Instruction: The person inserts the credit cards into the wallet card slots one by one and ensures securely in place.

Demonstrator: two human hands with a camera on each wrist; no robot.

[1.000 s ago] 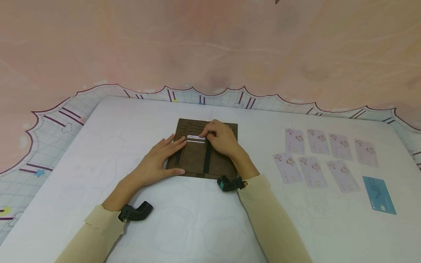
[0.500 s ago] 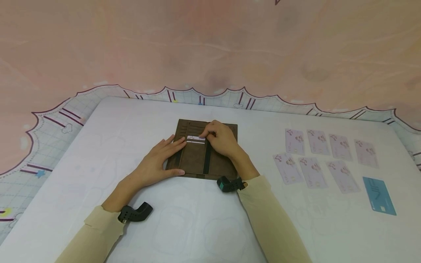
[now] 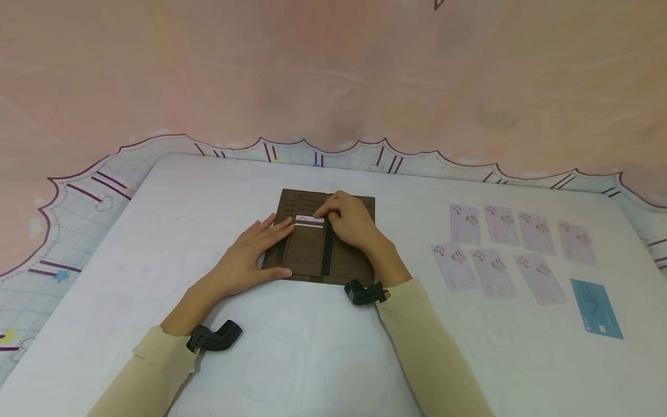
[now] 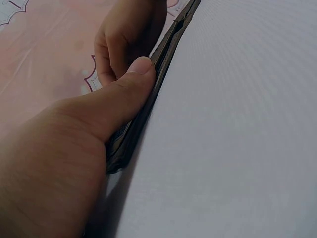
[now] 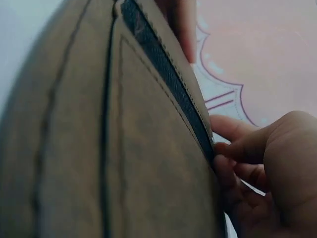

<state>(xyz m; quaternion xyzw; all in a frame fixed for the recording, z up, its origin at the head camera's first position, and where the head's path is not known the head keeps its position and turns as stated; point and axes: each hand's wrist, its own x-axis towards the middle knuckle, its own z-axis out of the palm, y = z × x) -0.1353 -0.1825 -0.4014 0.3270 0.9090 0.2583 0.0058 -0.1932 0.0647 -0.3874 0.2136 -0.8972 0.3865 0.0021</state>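
A brown wallet [image 3: 307,255] lies unfolded on the white table in the head view, with card slots and a dark band down its middle. My left hand [image 3: 245,249] rests on its left part, fingers spread and thumb along the near edge. From the upper side of a pocket sticks out the strip of a pale card [image 3: 308,219]; a second white strip shows just below. My right hand [image 3: 351,220] pinches the pale card at its right end with index finger and thumb, the other fingers curled. The right wrist view shows those fingertips [image 5: 223,153] at the wallet's edge.
To the right, several pale pink cards [image 3: 466,225] lie flat in two rows. A blue card [image 3: 596,308] lies nearer, at the far right. A patterned cloth [image 3: 333,75] rises behind the table. Both wrists wear black bands [image 3: 215,336].
Both hands stay almost where they were on the wallet. The head view has shifted very slightly; the card strip shows about the same.
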